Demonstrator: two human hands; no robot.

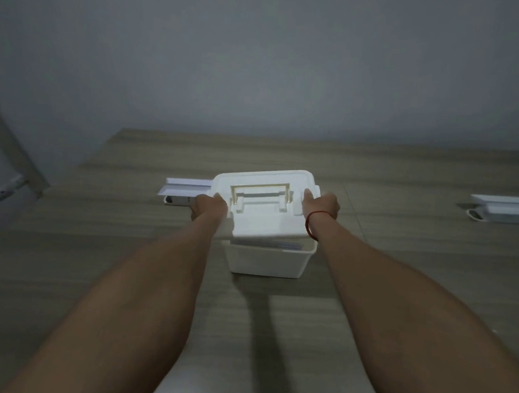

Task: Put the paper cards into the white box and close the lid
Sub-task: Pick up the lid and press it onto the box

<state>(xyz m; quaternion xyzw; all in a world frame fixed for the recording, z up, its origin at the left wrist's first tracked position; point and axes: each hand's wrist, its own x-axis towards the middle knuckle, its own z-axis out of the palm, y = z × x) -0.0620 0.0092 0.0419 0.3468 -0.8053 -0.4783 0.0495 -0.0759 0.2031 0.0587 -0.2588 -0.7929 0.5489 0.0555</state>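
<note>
A white box (pixel 268 261) stands on the wooden table (pixel 99 248) in front of me. Its white lid (pixel 266 223), with a folded-down handle on top, is held tilted over the box, near edge raised above the front rim. My left hand (pixel 208 207) grips the lid's left side. My right hand (pixel 322 204), with a red string on the wrist, grips its right side. Through the gap under the lid, edges of paper cards (pixel 279 245) show inside the box.
A white tray-like object (pixel 186 189) with a small dark-ended device lies behind the box to the left. A similar white object (pixel 507 207) sits at the table's right edge. A grey wall rises behind the table.
</note>
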